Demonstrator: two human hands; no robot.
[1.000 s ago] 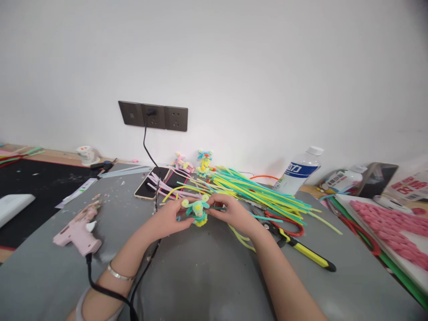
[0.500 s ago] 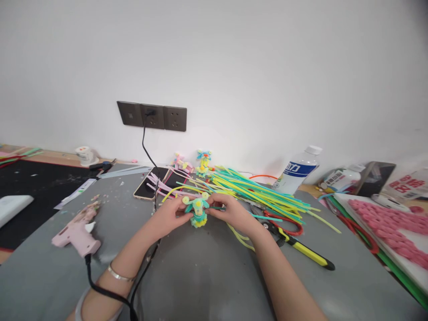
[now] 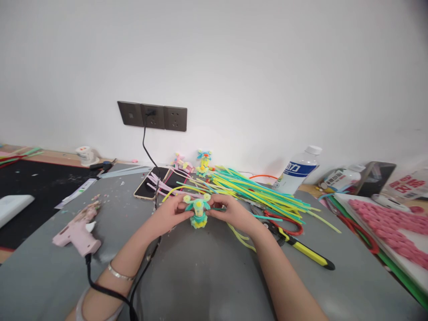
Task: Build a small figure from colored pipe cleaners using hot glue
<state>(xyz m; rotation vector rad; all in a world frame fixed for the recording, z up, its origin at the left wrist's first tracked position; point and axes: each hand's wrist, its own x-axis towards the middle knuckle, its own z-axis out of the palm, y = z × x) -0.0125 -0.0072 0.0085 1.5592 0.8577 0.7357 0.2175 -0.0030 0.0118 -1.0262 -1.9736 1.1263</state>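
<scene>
A small green and yellow pipe-cleaner figure [image 3: 199, 213] stands upright between my hands, with two round yellow pieces at its top. My left hand [image 3: 173, 213] pinches its left side. On its right side the fingers of my right hand [image 3: 224, 211] are closed on it. Behind the hands lie pink pipe cleaners [image 3: 157, 185] and a large bundle of green and yellow pipe cleaners [image 3: 257, 191]. Two similar figures, one pink [image 3: 182, 163] and one blue and yellow [image 3: 203, 162], are near the wall.
A pink glue gun [image 3: 78, 234] lies left, its black cord crossing my left forearm. Yellow-handled pliers [image 3: 307, 253] and red-handled scissors [image 3: 290, 227] lie right. A phone [image 3: 144, 187], a bottle [image 3: 297, 169] and a pink braided piece [image 3: 384, 227] surround the grey mat [image 3: 207, 276].
The figure has turned slightly and now faces forward more squarely. Both hands remain at its sides in nearly the same place.
</scene>
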